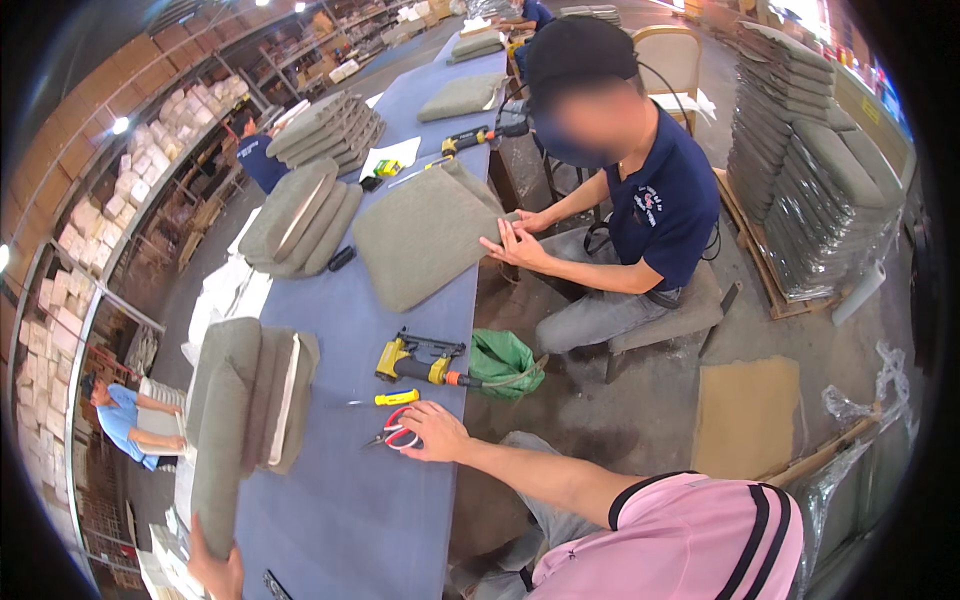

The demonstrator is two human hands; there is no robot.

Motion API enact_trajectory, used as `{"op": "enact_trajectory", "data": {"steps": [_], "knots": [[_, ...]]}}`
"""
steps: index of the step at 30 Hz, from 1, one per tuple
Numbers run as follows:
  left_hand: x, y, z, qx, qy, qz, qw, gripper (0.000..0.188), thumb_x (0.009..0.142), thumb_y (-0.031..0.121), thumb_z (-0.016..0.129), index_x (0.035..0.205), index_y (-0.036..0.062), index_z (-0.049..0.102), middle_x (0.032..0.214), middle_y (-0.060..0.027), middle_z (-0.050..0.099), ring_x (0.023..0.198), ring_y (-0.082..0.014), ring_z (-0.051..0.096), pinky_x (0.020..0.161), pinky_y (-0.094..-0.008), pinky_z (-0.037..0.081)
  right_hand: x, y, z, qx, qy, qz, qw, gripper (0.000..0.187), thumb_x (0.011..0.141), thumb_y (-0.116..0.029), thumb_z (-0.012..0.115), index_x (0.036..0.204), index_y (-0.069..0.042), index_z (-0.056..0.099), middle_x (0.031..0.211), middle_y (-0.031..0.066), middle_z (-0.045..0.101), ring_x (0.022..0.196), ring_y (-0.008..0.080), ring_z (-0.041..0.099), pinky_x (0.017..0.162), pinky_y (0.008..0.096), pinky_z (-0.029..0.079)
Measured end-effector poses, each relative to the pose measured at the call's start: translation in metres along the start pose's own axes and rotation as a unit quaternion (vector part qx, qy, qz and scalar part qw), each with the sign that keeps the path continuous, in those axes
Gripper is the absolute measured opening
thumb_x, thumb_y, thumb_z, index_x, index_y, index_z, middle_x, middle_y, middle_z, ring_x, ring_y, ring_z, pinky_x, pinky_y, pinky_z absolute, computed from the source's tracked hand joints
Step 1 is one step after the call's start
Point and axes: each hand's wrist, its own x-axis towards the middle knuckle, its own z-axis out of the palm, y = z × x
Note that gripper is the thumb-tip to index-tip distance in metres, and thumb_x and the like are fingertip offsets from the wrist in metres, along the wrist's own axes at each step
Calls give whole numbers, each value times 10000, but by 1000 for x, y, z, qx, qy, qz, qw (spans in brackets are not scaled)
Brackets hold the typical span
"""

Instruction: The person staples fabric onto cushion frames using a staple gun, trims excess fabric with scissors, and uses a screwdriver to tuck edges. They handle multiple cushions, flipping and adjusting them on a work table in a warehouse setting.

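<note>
Past the right side of the table, my bare forearm in a pink sleeve leads to my right hand (437, 433). Its fingers are closed over the handles of small red-and-white scissors (398, 432) lying on the blue table. At the lower left, my left hand (216, 572) grips the near end of a grey-green upholstered cushion (225, 420), standing on edge. Against it leans a short row of similar cushions (285, 400), one showing a pale edge. A yellow-handled screwdriver (397, 398) lies just beyond the scissors. Farther along sits a yellow-and-black staple gun (420, 362) with a hose.
Across the table's right edge sits a co-worker (640, 190) in dark blue, both hands on a large cushion (420, 235). A green bag (505, 362) hangs by the edge. Cushion stacks (300, 215) line the left side. Wrapped cushions (810, 180) stand on a pallet at right.
</note>
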Motion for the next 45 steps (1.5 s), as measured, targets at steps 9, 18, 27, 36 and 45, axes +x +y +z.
{"op": "enact_trajectory", "data": {"steps": [9,18,27,36,45], "knots": [[-151,15,-76,40,-116,-117,986,650,1077,524,635,1338,-65,722,1183,-364,750,1109,-520,735,1011,-541,554,4,-2,-2,-13,-22,-1,1000,602,833,-428,863,1265,-44,697,1339,124,686,1372,353,577,1212,509,429],[-276,10,174,-129,-58,-193,971,609,1140,365,469,1712,162,410,1807,-224,252,1666,-445,193,1329,-640,116,7,-32,-5,10,-24,-46,999,560,794,-342,877,1228,-39,694,1265,145,698,1257,399,622,1077,538,509],[-242,13,214,-92,-104,-289,947,692,1099,554,507,1706,233,423,1815,-170,270,1688,-438,138,1293,-753,19,-26,-9,14,-148,-90,-91,981,560,962,-364,755,1403,-28,674,1450,157,672,1404,415,552,1166,548,446],[-82,-14,247,-172,-163,-430,871,750,1053,597,508,1701,224,443,1824,-254,164,1690,-499,-26,1225,-833,-101,71,3,-11,-119,-103,-130,979,377,1032,-224,694,1344,-12,696,1398,200,708,1277,412,650,1131,495,483],[-43,3,298,-184,-28,-416,890,411,991,482,633,1316,288,793,1606,-33,615,1661,-428,231,1278,-770,-36,31,31,4,-186,-66,-52,979,394,908,-182,765,1271,-51,683,1174,183,719,1128,410,666,1004,546,494]]}}
